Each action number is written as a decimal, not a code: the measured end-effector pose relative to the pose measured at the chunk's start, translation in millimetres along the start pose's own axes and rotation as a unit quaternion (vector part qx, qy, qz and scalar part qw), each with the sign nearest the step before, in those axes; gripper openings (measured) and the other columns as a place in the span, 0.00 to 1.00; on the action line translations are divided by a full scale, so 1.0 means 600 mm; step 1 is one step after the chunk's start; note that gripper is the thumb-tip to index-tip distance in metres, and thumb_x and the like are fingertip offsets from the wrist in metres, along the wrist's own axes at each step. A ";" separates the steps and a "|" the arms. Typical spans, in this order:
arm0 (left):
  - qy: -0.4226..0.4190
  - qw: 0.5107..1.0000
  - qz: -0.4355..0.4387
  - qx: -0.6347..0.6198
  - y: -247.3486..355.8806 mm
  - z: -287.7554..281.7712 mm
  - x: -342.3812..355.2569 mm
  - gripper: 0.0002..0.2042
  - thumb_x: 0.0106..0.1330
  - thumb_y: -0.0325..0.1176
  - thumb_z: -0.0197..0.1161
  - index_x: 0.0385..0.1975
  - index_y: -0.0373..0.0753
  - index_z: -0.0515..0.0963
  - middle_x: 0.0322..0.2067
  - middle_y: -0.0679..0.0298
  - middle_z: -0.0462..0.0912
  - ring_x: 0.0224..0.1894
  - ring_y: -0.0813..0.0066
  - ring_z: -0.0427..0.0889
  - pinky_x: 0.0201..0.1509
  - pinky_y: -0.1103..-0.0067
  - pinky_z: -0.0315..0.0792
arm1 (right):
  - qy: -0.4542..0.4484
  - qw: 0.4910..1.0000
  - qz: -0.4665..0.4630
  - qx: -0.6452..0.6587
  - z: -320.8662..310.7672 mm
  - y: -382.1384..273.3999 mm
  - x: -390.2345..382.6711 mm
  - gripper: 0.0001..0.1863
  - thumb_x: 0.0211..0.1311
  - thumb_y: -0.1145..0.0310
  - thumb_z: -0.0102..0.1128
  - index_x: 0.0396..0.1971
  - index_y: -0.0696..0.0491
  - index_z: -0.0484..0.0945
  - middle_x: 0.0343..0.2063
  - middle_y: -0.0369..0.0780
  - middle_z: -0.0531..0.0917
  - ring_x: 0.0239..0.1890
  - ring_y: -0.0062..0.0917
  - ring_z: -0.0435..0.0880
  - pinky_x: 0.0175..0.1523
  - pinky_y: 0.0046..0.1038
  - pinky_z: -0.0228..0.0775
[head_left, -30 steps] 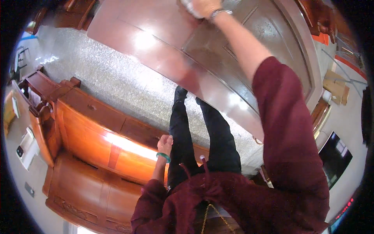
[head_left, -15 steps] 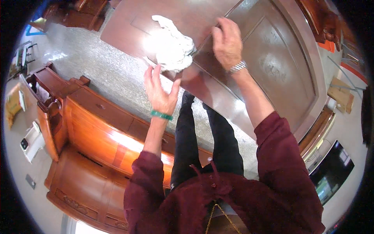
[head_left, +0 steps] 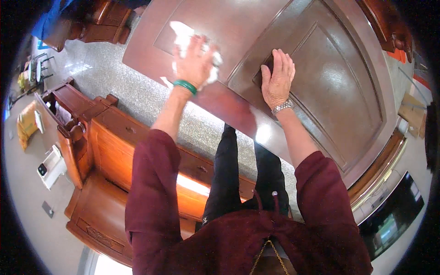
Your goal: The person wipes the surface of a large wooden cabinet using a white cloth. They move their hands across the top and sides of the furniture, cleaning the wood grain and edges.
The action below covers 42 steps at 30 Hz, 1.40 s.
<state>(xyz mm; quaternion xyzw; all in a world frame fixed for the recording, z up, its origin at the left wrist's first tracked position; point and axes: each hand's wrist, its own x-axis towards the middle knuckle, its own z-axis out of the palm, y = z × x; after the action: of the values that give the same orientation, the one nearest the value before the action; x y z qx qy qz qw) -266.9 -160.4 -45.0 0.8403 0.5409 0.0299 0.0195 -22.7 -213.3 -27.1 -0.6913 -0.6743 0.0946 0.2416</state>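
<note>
My left hand (head_left: 195, 66), with a green bangle at its wrist, is on a bunched white cloth (head_left: 182, 33) on a brown wooden tabletop (head_left: 145, 46). Its fingers, slightly smeared by motion, curve over the cloth, which shows past them on several sides. To the right, my right hand (head_left: 277, 79) wears a metal watch band. It is open, fingers stretched out and thumb apart, over the recessed dark panel (head_left: 330, 91) of the same top. Nothing shows in it, and whether the palm touches the panel I cannot tell.
A carved wooden bench (head_left: 114, 151) stands behind me on the left. Other carved furniture (head_left: 107, 23) is beyond the table's far left. At lower right are a dark screen (head_left: 394, 215) and a wooden ledge (head_left: 378, 156). A cardboard piece (head_left: 412, 114) leans farther right.
My left hand has gone forward from the near edge of the cloth onto it. My right hand has lowered and come slightly nearer, its fingers now straightened.
</note>
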 end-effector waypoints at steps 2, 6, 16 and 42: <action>0.022 0.991 -0.114 0.071 -0.090 0.010 0.019 0.21 0.61 0.42 0.54 0.56 0.62 0.68 0.62 0.63 0.64 0.67 0.64 0.57 0.60 0.42 0.50 | 0.000 1.000 0.001 0.007 -0.002 -0.008 0.002 0.28 0.57 0.64 0.56 0.58 0.52 0.63 0.58 0.44 0.66 0.63 0.44 0.59 0.66 0.48 0.46; 0.019 0.957 -0.289 0.011 -0.206 -0.011 0.047 0.22 0.63 0.51 0.51 0.55 0.52 0.68 0.63 0.57 0.60 0.66 0.55 0.54 0.59 0.41 0.52 | -0.005 1.000 0.004 0.017 -0.001 -0.008 0.004 0.27 0.57 0.64 0.56 0.57 0.53 0.63 0.58 0.45 0.66 0.63 0.44 0.58 0.66 0.48 0.45; 0.109 0.945 0.035 -0.308 0.004 -0.023 0.120 0.24 0.48 0.32 0.62 0.50 0.45 0.71 0.54 0.51 0.69 0.56 0.50 0.68 0.57 0.62 0.63 | 0.002 1.000 0.012 0.008 -0.003 0.001 0.003 0.28 0.57 0.62 0.57 0.57 0.53 0.64 0.57 0.44 0.66 0.62 0.43 0.59 0.66 0.48 0.46; 0.170 0.965 -0.148 -0.137 0.126 0.013 -0.179 0.18 0.55 0.33 0.60 0.45 0.30 0.73 0.42 0.45 0.76 0.45 0.45 0.73 0.51 0.58 0.65 | 0.092 0.989 -0.027 0.114 -0.027 0.004 0.004 0.21 0.46 0.55 0.61 0.39 0.53 0.74 0.43 0.43 0.75 0.50 0.39 0.70 0.54 0.41 0.58</action>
<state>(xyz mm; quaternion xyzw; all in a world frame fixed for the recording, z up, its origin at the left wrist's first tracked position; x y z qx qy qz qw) -242.2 -289.1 -51.1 0.7227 0.6455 0.2427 0.0468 -12.9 -214.1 -13.5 -0.6464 -0.6525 0.1005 0.3825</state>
